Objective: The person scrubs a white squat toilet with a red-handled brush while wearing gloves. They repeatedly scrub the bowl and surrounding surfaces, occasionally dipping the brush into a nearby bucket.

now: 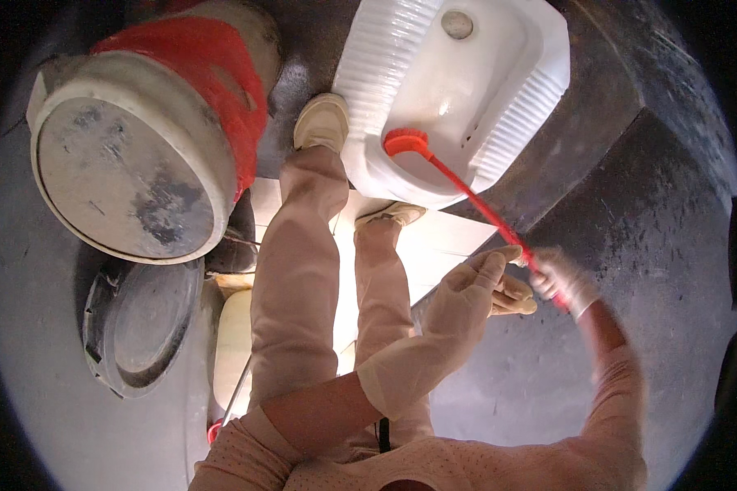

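Note:
My right hand (559, 279), in a thin translucent glove and slightly blurred, grips the lower handle of a red long-handled toilet brush (476, 199). The orange-red brush head (405, 142) rests against the inner wall of a white ceramic squat toilet (522, 104), at the end nearest me. Also gloved, my left hand (467, 294) hovers beside the handle with loosely bent fingers, some of them apart. Nothing shows in it, and its fingertips come close to the handle; whether they touch it is unclear. A round drain hole (457, 24) lies at the pan's far end. Small dark specks mark the pan's right side.
Left of my legs stands a large lidded drum (129, 178) with red material (221, 80) around it. Below it a grey basin (153, 325) leans by the wall, near a yellowish container (230, 344). My left shoe (322, 121) touches the toilet's edge. Dark walls (620, 245) close in at right.

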The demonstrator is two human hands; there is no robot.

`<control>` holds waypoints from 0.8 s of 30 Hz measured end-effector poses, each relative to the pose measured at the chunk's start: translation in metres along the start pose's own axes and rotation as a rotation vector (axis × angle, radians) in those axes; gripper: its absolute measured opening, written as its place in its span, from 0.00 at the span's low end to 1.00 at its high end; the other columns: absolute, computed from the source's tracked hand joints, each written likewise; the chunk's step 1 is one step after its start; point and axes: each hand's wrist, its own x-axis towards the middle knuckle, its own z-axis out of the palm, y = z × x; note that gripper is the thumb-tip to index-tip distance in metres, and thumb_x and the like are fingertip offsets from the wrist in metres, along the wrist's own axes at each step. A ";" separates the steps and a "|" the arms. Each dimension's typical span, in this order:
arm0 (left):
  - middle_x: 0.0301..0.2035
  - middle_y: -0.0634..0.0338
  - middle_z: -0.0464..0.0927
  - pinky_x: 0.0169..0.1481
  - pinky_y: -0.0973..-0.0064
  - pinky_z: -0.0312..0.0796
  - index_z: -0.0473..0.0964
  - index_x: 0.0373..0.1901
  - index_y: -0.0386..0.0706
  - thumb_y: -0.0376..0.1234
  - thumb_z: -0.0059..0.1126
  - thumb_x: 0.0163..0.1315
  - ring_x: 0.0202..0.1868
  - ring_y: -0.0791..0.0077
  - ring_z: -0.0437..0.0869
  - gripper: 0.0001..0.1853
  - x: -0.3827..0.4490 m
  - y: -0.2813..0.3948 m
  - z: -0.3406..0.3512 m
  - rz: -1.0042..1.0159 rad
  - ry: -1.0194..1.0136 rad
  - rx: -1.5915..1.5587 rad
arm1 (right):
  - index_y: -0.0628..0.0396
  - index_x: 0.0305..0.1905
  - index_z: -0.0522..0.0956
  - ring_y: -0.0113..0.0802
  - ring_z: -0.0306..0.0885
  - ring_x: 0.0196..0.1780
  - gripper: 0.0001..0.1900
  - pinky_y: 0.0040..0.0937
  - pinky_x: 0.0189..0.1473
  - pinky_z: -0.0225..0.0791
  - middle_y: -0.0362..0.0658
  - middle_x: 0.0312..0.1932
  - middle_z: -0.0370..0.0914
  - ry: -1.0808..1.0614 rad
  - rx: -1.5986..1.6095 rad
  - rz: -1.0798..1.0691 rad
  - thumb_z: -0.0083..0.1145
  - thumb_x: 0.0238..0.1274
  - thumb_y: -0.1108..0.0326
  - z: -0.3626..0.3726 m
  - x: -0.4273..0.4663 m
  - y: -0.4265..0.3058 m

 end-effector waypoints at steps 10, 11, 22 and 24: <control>0.29 0.49 0.82 0.43 0.71 0.77 0.71 0.56 0.34 0.39 0.43 0.73 0.34 0.65 0.84 0.19 0.011 -0.015 0.002 0.114 0.233 0.193 | 0.50 0.53 0.75 0.22 0.67 0.20 0.17 0.22 0.19 0.60 0.36 0.24 0.71 -0.281 0.854 -0.697 0.48 0.70 0.51 0.153 0.119 -0.023; 0.29 0.50 0.82 0.43 0.72 0.77 0.72 0.55 0.34 0.39 0.44 0.73 0.33 0.64 0.84 0.19 0.011 -0.020 -0.005 0.142 0.226 0.140 | 0.51 0.53 0.74 0.23 0.68 0.21 0.17 0.22 0.20 0.62 0.37 0.25 0.72 -0.312 0.875 -0.764 0.48 0.70 0.52 0.155 0.128 -0.043; 0.31 0.50 0.80 0.47 0.65 0.79 0.71 0.54 0.33 0.38 0.42 0.74 0.34 0.60 0.85 0.19 0.031 -0.046 -0.047 0.237 0.145 0.119 | 0.56 0.69 0.60 0.57 0.80 0.38 0.25 0.45 0.40 0.75 0.59 0.37 0.80 0.881 -0.249 -0.941 0.43 0.70 0.64 0.150 0.128 -0.048; 0.31 0.49 0.80 0.48 0.63 0.78 0.69 0.55 0.32 0.39 0.40 0.74 0.35 0.60 0.84 0.19 0.031 -0.052 -0.049 0.210 0.109 0.112 | 0.61 0.65 0.63 0.59 0.79 0.41 0.23 0.49 0.43 0.74 0.59 0.38 0.80 0.923 -0.414 -0.916 0.43 0.68 0.67 0.134 0.100 -0.069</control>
